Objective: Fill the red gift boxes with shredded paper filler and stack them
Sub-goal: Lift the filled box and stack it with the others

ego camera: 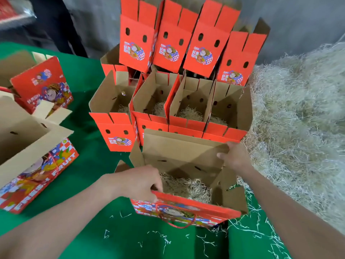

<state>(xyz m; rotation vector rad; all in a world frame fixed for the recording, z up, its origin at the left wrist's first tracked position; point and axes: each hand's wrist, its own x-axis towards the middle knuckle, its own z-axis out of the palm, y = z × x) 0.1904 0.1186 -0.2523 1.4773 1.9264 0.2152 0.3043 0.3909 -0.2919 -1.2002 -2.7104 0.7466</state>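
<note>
With the left hand (138, 181) pinching the near rim of the filled box (179, 148) and the right hand (236, 156) gripping its far flap, the stack (114, 131) stood just beyond.

A single head-worn wide-angle view looks forward and steeply down, close over the green table (89, 75).

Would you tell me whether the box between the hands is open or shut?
Open: the box has its flaps up, shredded paper visible inside.
</note>
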